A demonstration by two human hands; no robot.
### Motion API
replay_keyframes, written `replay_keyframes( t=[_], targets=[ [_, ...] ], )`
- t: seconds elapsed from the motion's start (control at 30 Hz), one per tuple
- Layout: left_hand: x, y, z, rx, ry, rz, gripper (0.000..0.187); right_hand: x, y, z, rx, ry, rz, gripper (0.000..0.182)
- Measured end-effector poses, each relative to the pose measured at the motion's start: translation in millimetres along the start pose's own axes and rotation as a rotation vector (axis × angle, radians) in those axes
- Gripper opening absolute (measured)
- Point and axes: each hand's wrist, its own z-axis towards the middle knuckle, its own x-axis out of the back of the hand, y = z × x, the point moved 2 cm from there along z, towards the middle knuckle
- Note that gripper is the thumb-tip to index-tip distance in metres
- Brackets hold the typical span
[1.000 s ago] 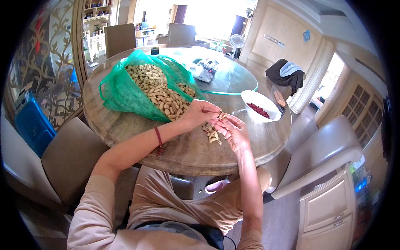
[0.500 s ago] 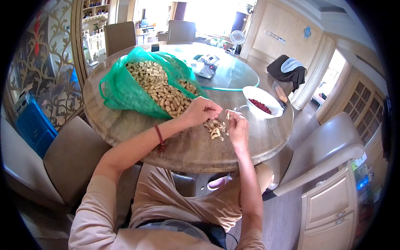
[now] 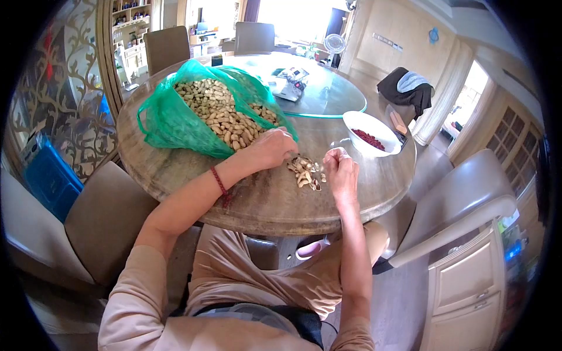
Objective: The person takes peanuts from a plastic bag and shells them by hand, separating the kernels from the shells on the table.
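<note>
A green plastic bag (image 3: 167,120) lies open on the round table, full of unshelled peanuts (image 3: 225,117). My left hand (image 3: 274,147), with a red bead bracelet at the wrist, is at the bag's near right edge; its fingers are curled and what they hold, if anything, is hidden. Just right of it is a small pile of empty shells (image 3: 304,172). My right hand (image 3: 342,169) is closed in a pinch to the right of the pile; its fingertips hide any content. Beyond it stands a white bowl (image 3: 357,124) with red peanut kernels (image 3: 369,140) inside.
A glass turntable (image 3: 333,105) behind carries a plastic-wrapped pack (image 3: 290,85). Near the table's right edge, behind the bowl, lies a pinkish-brown object (image 3: 397,121). Chairs (image 3: 456,205) surround the table (image 3: 263,213), and a dark cloth (image 3: 404,93) hangs at the back right.
My hands have moved apart: the left one went toward the bag, the right one slightly right. The shell held up at my right fingertips no longer shows. The view has shifted slightly.
</note>
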Motion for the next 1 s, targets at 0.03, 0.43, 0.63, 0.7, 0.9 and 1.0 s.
replay_keyframes(
  t=[0.03, 0.43, 0.63, 0.7, 0.9, 1.0],
  targets=[
    [0.5, 0.2, 0.0, -0.027, -0.043, 0.066, 0.013, -0.4, 1.0, 0.0, -0.001, -0.016, 0.022, 0.004],
    [1.4, -2.2, 4.4, -0.018, 0.180, -0.211, 0.014, -3.5, 10.7, 2.0, -0.332, -0.085, 0.616, 0.013],
    [-0.9, 6.4, 7.0, 0.260, 0.045, -1.180, 0.012, 0.4, 6.3, 0.9, -0.605, -0.228, 0.983, 0.014],
    [0.0, 7.9, 6.1, 0.263, 0.027, -1.239, 0.012, 2.2, 0.2, -0.5, -0.580, -0.257, 0.892, 0.013],
    [-2.2, 12.9, 5.2, 0.314, -0.018, -1.374, 0.013, -8.7, -3.9, -3.4, -0.128, -0.158, 0.553, 0.009],
    [-3.0, 12.8, 4.9, 0.329, 0.003, -1.370, 0.013, -9.0, -6.2, -5.1, -0.117, -0.122, 0.621, 0.008]
  ],
)
